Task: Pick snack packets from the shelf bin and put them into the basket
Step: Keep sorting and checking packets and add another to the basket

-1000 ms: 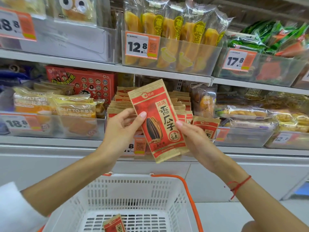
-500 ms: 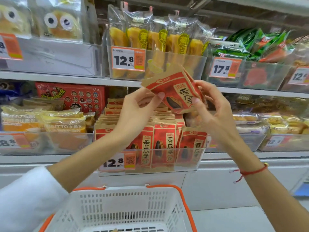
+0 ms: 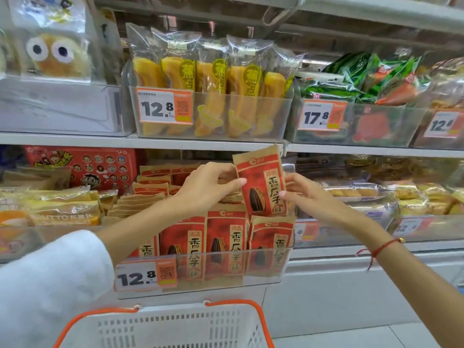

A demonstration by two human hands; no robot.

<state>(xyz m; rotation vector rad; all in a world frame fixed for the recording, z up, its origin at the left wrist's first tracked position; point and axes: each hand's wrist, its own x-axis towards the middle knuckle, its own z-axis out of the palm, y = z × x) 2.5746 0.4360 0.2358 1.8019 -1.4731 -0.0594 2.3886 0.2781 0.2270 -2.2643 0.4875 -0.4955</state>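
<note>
A red and tan sunflower-seed snack packet stands upright just above the clear shelf bin, over its right rear part. My left hand pinches the packet's left edge. Its right edge is pinched by my right hand, thumb behind the packet. Several more of the same packets stand in rows inside the bin. The white basket with orange rim sits below the bin at the bottom of the view; its inside is out of sight.
A shelf edge runs just above the held packet. Bins of yellow banana cakes and green packs sit on it. Yellow bread packs lie left of the bin, wrapped pastries to its right.
The packet went from low near the basket up to the shelf, tilted, and now stands upright over the bin. Both hands stayed on it. The view tilted up, hiding the basket's inside.
</note>
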